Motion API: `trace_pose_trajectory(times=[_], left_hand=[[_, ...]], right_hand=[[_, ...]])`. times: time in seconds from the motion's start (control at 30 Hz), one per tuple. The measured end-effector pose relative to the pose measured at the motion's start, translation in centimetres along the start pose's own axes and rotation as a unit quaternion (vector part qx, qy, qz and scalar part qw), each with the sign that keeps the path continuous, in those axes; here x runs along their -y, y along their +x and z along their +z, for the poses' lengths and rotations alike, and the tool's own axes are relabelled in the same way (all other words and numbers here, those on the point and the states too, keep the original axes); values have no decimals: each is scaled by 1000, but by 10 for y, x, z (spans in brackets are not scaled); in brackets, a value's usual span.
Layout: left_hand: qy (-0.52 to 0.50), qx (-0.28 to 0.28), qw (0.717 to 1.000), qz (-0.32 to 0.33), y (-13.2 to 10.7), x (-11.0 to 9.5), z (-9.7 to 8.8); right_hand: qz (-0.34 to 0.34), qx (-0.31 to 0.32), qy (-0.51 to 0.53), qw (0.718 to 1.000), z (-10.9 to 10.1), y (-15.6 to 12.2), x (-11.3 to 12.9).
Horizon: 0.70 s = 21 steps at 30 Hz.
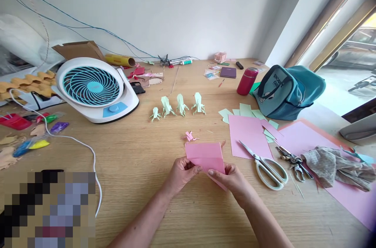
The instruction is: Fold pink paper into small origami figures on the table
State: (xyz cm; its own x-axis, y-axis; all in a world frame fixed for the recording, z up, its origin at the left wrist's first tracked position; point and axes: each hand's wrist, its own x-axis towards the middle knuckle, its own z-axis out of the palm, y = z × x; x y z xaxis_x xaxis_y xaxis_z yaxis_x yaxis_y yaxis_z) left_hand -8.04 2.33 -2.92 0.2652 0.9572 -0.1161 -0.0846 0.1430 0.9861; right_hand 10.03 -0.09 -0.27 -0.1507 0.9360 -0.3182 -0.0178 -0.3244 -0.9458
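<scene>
Left hand (182, 171) and right hand (235, 180) both grasp a folded pink paper (205, 151), the left pinching its lower left part, the right with thumb on top at its right side. It is held over the table (138, 169), midway between the left and right sides and toward the near edge. Just beyond it sits a small pink paper figure (189, 136); farther toward the back edge, four green paper figures (181, 105) stand in a row. Right of the hands, scissors (258, 159) lie with their blades over a flat pink sheet (246, 130), near a bunch of keys (297, 160) and a grey cloth (324, 166). Pale green slips (246, 109) are scattered between that sheet and a teal bag (289, 90), toward the far right corner. Beside the bag stands a red flask (247, 81). Well apart, toward the left side, is a white fan (93, 87).
</scene>
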Motion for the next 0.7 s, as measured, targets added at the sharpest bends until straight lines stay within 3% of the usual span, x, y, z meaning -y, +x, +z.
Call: trace_pose_trajectory(times=[0.2, 0.5, 0.7], left_hand=[[19, 19, 999, 29, 1, 3, -1], [58, 29, 997, 50, -3, 2, 3], [69, -5, 997, 41, -4, 3, 5]], right_hand=[[5, 33, -32, 999, -4, 1, -4], [-7, -10, -56, 998, 5, 2, -6], [-22, -28, -88, 995, 10, 1, -8]])
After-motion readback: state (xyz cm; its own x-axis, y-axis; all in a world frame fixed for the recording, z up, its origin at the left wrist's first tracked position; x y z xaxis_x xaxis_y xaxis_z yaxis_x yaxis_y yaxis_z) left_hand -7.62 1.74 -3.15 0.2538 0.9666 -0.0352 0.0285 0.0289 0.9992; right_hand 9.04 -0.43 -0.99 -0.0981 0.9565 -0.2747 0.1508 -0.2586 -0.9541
